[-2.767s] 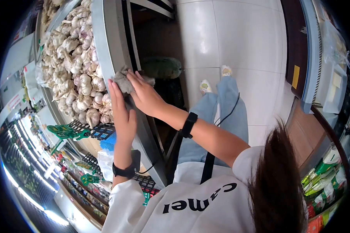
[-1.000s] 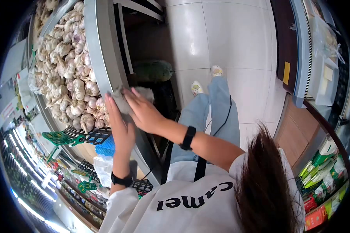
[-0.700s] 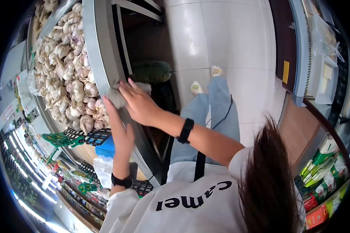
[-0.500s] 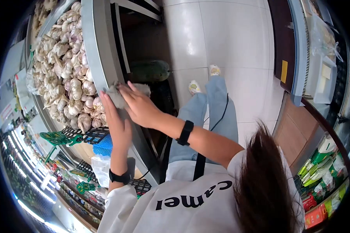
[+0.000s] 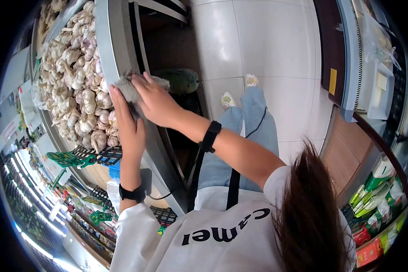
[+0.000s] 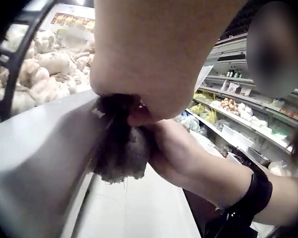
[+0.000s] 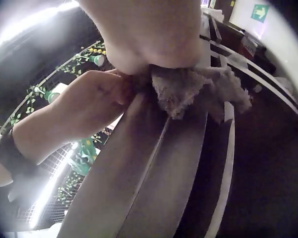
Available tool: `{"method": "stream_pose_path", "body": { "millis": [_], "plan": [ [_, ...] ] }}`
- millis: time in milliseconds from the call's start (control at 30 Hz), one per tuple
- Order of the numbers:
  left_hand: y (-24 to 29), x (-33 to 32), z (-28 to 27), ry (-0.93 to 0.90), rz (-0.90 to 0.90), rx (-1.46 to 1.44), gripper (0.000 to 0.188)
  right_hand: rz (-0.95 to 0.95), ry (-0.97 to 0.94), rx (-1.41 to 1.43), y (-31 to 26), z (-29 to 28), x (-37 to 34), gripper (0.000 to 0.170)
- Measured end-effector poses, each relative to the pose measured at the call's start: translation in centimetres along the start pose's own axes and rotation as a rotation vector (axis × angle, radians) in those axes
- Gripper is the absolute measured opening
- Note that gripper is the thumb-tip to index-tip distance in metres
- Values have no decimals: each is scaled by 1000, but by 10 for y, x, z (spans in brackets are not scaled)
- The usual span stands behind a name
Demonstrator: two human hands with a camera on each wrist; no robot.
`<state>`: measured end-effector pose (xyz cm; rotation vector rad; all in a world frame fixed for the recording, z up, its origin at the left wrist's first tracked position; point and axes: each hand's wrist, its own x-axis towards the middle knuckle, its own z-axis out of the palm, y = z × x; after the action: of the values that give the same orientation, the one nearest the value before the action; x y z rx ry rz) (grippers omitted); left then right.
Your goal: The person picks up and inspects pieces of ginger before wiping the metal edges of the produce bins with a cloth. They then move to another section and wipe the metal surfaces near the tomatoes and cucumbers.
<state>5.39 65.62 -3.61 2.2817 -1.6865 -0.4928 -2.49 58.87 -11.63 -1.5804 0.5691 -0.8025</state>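
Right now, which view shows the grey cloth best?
The right wrist view: the grey cloth is large there, its shaggy texture clear. The head view shows it smaller, partly under the right hand; the left wrist view, mostly in shadow.

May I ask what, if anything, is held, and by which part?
Nothing is visibly gripped: the right hand lies straight-fingered over the middle of a grey cloth, the left hand at one end.
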Motion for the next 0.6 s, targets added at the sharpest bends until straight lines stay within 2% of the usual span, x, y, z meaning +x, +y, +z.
{"method": "stream_pose_path", "body": {
  "millis": [100,167,300,367,400,567,600],
  "plan": [
    [-2,-27,3,-16,-18,31,80,31,-15,74,-4,24,-40,57],
    [-4,-54,2,-71,-1,56,76,114,-78,167,-12,37,-73,61],
    [3,-110,2,-125,-62,35,76,159,-203,169,-26,46,-123,65],
    [0,-130,5,-128,-92,9,76,181,-252,210,-33,45,-129,64],
    [3,-129,4,-132,-127,-46,72,132,-216,170,-33,46,-126,66],
    [1,-105,6,-46,-90,-72,67,180,-224,161,-28,40,-99,70],
    [-1,-100,6,-7,-86,-63,65,169,-165,125,-28,40,-88,73]
  ]
}}
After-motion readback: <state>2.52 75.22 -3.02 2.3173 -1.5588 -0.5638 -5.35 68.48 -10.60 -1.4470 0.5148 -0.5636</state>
